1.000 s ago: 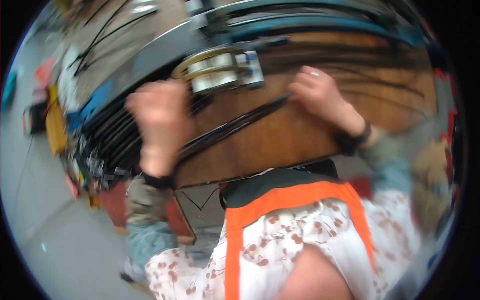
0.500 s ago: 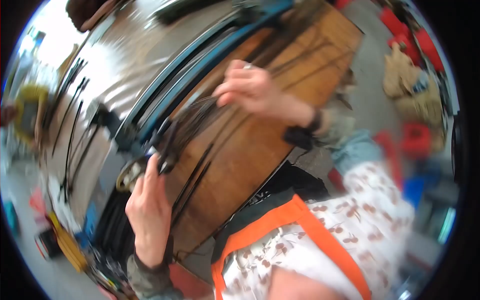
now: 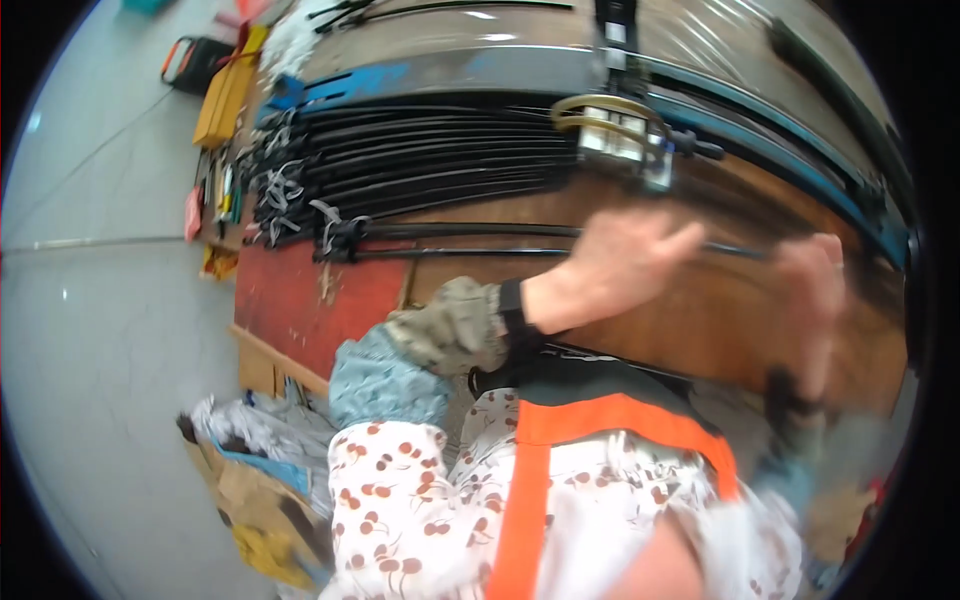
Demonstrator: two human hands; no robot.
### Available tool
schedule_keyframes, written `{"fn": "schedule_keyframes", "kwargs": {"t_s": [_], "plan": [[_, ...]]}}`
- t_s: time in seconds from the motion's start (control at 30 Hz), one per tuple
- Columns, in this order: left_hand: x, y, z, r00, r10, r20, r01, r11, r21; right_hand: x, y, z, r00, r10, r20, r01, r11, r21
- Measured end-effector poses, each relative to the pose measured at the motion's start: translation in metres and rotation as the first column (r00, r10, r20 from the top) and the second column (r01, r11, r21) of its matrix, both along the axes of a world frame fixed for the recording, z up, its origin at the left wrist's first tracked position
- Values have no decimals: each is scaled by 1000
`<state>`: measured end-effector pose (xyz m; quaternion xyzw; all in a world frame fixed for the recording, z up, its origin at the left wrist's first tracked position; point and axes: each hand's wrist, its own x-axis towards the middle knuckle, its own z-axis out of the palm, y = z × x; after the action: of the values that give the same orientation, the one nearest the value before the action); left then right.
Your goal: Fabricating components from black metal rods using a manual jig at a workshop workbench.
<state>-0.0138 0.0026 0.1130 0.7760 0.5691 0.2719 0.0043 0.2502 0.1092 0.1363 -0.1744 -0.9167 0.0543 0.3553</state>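
Observation:
My left hand (image 3: 625,262) is over the wooden worktable (image 3: 600,325), at a pair of long thin black rods (image 3: 470,240). Its fingers are smeared by motion, so whether they grip a rod is unclear. Farther right, my right hand (image 3: 812,290) is blurred more strongly; its fingers cannot be read. Just beyond my left hand stands a small machine head (image 3: 612,140) with a tan tube looped round it. To its left lies a thick row of black rods or cables (image 3: 430,160), with pale ties at their left ends.
A blue metal rail (image 3: 770,110) runs behind the machine head. Red board (image 3: 310,300) covers the table's left end. A yellow case (image 3: 232,95) and a black case (image 3: 195,62) are at the far left. Crumpled bags and cardboard (image 3: 265,490) lie below the table's left side.
The view has swung left, bringing the bundled rods and the table's left end into sight. Both hands have moved; my left hand has left the machine and is now nearer the thin rods.

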Motion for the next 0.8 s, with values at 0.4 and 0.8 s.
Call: {"fn": "schedule_keyframes", "kwargs": {"t_s": [0.4, 0.8], "plan": [[-6, -9, 18, 996, -87, 27, 86, 995, 52, -12, -12, 4, 995, -48, 89, 46, 999, 29], [24, 22, 40, 976, -104, 191, 145, 965, -217, 4, 19, 15, 978, -118, 174, 122, 992, -15]]}}
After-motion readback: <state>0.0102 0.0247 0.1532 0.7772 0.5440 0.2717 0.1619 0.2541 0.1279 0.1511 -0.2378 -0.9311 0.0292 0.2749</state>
